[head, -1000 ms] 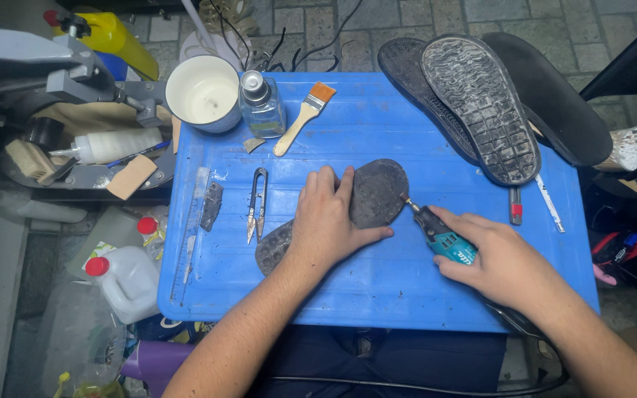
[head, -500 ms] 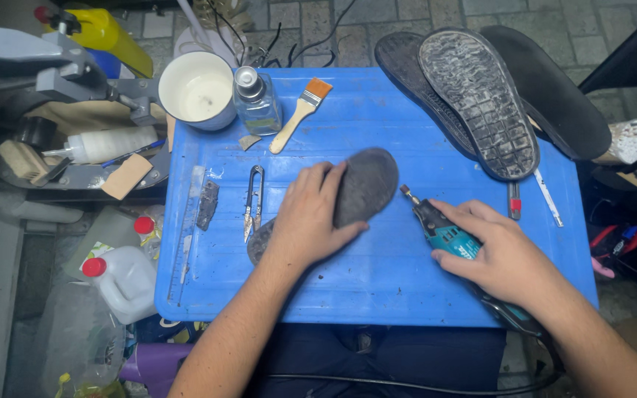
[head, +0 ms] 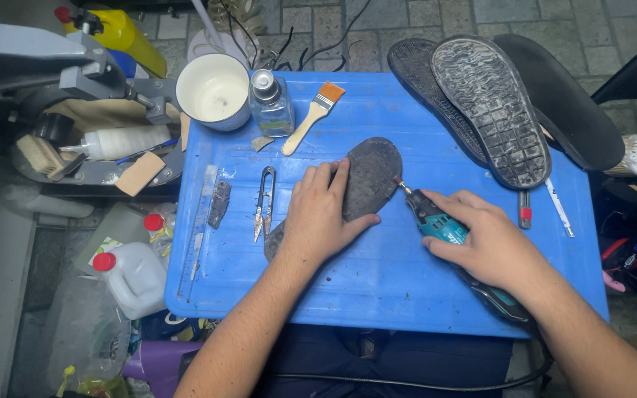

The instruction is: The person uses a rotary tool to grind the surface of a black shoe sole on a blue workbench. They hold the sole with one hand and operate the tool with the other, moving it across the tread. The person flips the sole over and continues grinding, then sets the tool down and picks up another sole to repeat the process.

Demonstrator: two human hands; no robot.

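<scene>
Grey stone paving surrounds our blue counter (head: 377, 295), which is really a flat plastic slab strewn with shoemaking bits. Our left hand (head: 322, 217) lies flat, fingers spread, pressing a dark worn sole piece (head: 370, 177) down near the middle of the counter; part of the piece shows again below the palm. Our right hand (head: 492, 243) has its grip wrapped tight around a teal rotary tool (head: 436, 221), whose small tip sits just beside the sole piece's right edge, touching or all but touching it; we cannot tell which.

We judge the step in hand to be grinding or trimming the rim of the sole piece. Working further along the edge would call for a steady left palm so the piece does not skid, and a light, angled touch of the tip, kept away from our left fingertips.

Small snips (head: 265, 203) lie just left of the left hand, and a wooden brush (head: 311, 118), a glass bottle (head: 270, 103) and a white cup (head: 214, 92) stand at the far edge. Three large shoe soles (head: 492, 110) overlap at the far right corner, well apart from the work.
</scene>
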